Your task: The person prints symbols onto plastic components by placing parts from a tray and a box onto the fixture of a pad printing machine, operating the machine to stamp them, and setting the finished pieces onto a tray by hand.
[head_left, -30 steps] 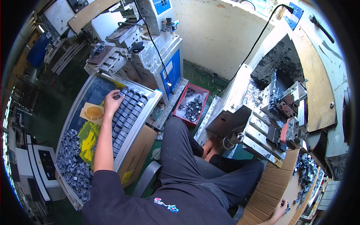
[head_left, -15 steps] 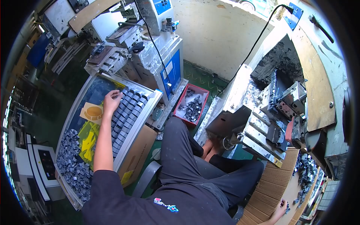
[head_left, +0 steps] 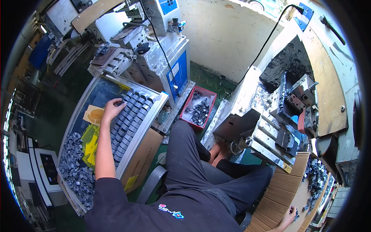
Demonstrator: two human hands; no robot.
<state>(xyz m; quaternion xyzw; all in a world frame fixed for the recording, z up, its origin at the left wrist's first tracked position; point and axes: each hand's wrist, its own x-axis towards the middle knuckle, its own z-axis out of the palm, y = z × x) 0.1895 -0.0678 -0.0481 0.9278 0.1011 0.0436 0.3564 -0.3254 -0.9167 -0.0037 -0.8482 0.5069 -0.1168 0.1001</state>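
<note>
My left hand [head_left: 112, 110] is at the left edge of the rows of grey plastic pieces [head_left: 131, 116], lined up side by side in a shallow tray [head_left: 123, 170]. Its fingers are pinched on one small dark grey piece [head_left: 119, 103]. Low at the right, my right hand [head_left: 287, 219] is inside an open cardboard box [head_left: 279, 193], its fingers closed around a small grey piece [head_left: 296, 215]. More loose pieces [head_left: 316, 179] lie heaped in that box, just beyond the hand.
Loose grey pieces [head_left: 75, 170] and a yellow sheet [head_left: 91, 149] share the tray. A red bin [head_left: 205, 124] with more pieces stands on the floor ahead. Machines rise at the left [head_left: 154, 58] and right [head_left: 284, 143]. A black cable [head_left: 266, 42] hangs between.
My left hand has shifted slightly toward me and left along the rows, with its fingers now lower. My right hand has stayed almost in place, and the small piece at its fingertips shows more clearly.
</note>
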